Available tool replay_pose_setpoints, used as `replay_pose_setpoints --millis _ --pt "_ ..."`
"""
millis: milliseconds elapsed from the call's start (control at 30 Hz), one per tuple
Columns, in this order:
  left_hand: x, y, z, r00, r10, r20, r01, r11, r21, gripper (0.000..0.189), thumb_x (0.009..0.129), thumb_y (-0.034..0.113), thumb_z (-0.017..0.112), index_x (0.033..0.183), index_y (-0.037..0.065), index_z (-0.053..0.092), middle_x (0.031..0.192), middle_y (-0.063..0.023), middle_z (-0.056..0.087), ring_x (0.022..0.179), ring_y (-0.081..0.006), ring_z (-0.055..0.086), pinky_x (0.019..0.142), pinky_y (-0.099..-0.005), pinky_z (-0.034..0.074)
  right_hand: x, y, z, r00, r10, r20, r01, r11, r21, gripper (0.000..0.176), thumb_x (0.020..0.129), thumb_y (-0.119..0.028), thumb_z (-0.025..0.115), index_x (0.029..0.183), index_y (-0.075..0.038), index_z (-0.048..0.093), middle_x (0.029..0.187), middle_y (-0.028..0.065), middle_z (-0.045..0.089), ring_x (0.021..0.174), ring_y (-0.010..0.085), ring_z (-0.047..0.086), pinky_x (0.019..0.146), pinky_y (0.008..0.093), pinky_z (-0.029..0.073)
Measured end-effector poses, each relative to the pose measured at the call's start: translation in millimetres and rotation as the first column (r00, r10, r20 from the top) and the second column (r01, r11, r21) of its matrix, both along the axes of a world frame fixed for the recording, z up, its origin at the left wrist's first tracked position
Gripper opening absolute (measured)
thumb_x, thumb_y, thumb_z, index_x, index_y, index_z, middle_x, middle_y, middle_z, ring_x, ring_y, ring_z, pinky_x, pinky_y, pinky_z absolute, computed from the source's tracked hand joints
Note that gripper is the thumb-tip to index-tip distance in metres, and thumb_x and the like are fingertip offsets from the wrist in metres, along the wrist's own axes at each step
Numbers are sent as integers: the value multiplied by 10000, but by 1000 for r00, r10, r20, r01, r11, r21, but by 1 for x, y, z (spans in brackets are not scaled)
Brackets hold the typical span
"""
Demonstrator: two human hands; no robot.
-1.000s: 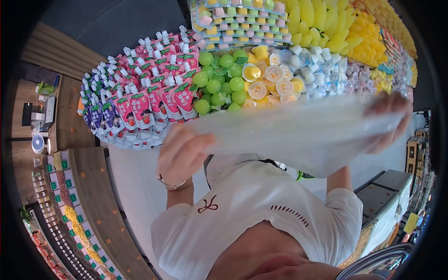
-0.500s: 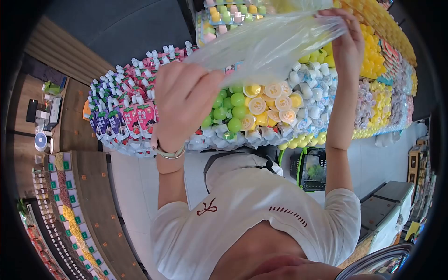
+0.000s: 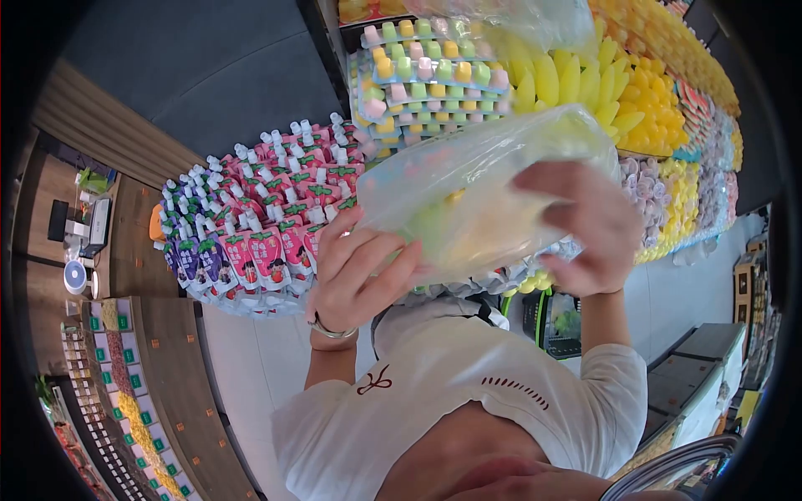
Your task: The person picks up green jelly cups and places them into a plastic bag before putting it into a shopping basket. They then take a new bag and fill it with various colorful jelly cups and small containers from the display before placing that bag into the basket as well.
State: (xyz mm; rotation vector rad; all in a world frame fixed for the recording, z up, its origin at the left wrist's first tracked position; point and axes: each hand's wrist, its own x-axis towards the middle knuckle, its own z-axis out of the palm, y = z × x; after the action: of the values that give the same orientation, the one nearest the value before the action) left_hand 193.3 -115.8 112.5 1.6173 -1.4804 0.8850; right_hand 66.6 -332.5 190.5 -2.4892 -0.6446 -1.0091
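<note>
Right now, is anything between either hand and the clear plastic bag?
Nothing visible. The left hand is at the lower left edge of the clear plastic bag; the right hand, blurred, overlaps its right side, though contact is unclear. The pink pouches lie beyond the left hand.

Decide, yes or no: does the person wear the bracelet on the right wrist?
No: the bracelet sits around the wrist of the left hand.

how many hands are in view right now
2: left hand at the left of the clear plastic bag, right hand, blurred, in front of its right side; no others visible.
</note>
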Motion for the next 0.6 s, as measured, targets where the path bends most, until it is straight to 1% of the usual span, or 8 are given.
replay_pose_setpoints --millis 67,133,233,300,400,433,533,600 --pt "2 2 -3 1000 -10 -19 9 999 -44 248 678 239 757 830 96 621 874 -22 609 806 -181 557 882 -432 443 15 11 -3 924 -4 -382 -66 983 -170 207 789 -173 618 815 26 568 890 177 616 820 339 609 728 405 498" --pt "6 3 -9 1000 -25 -17 23 994 -102 252 705 268 747 793 81 603 917 -41 627 809 -187 567 884 -437 442 42 2 -23 873 -218 -436 46 927 -372 234 793 -164 609 937 19 581 976 163 618 891 316 603 781 391 482" --pt "10 4 -6 970 -236 -63 231 969 -83 274 741 277 733 746 57 569 960 -100 639 802 -206 579 870 -432 442 69 -18 -51 822 -177 -542 87 978 -188 299 797 -175 618 1050 -20 587 1043 139 613 955 311 582 804 388 474" --pt "12 4 -6 853 -383 -355 370 923 -107 291 752 277 727 775 29 578 1011 -144 622 780 -242 576 849 -428 438 66 -25 -63 788 -273 -552 133 951 -280 313 828 -221 599 1098 -63 584 1055 123 611 978 315 567 815 385 467" --pt "5 -3 -12 659 -130 -741 215 976 20 341 757 289 718 858 -11 593 1127 -210 548 807 -298 559 809 -428 432 59 -36 -90 773 -238 -588 96 960 -262 314 875 -278 552 1133 -101 580 1036 132 616 962 333 565 794 400 464" --pt "6 -13 -16 683 -5 -731 119 987 104 369 760 292 712 905 -23 588 1166 -225 512 829 -311 549 796 -426 431 58 -36 -94 775 -200 -599 71 970 -233 312 891 -295 534 1138 -109 579 1023 141 619 949 341 568 781 408 464" --pt "20 -46 -39 855 295 -427 -189 943 274 482 772 295 693 1071 -57 555 1272 -256 398 900 -335 515 758 -413 434 64 -27 -90 342 -297 -891 128 955 -269 301 910 -273 486 1155 -111 555 1001 140 635 897 316 602 723 416 489" --pt "20 -58 -60 850 400 -343 -292 899 325 571 776 283 688 1174 -68 477 1278 -253 375 961 -346 500 767 -406 443 67 -29 -89 350 -336 -875 47 939 -341 290 909 -258 485 1142 -103 562 913 140 644 827 336 604 703 428 480"
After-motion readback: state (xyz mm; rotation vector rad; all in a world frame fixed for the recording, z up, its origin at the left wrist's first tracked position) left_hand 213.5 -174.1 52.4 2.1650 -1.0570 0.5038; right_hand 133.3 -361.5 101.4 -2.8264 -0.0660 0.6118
